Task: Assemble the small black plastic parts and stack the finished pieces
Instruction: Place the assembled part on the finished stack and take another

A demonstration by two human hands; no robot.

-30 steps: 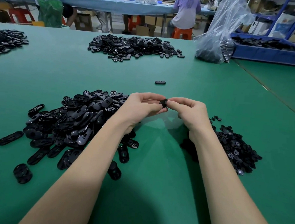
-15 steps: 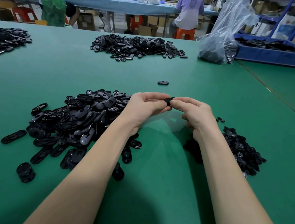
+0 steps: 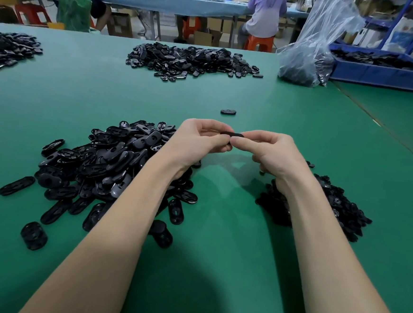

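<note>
Both hands meet above the green table (image 3: 216,268) and pinch one flat black oval part (image 3: 232,134) between them. My left hand (image 3: 199,141) holds its left end with thumb and fingers; my right hand (image 3: 272,151) pinches the right end. A heap of black oval shells (image 3: 106,163) lies under my left forearm. A smaller heap of little black pieces (image 3: 339,208) sits to the right of my right wrist. One single oval part (image 3: 228,112) lies alone on the table beyond my hands.
A large pile of black parts (image 3: 190,60) lies at the far middle, another pile (image 3: 8,49) at far left. A clear plastic bag (image 3: 310,53) and a blue bin (image 3: 385,69) stand far right. People sit at a blue table behind.
The held part has turned from end-on to lying flat and level between my fingertips. Both hands stay close together, shifted slightly right.
</note>
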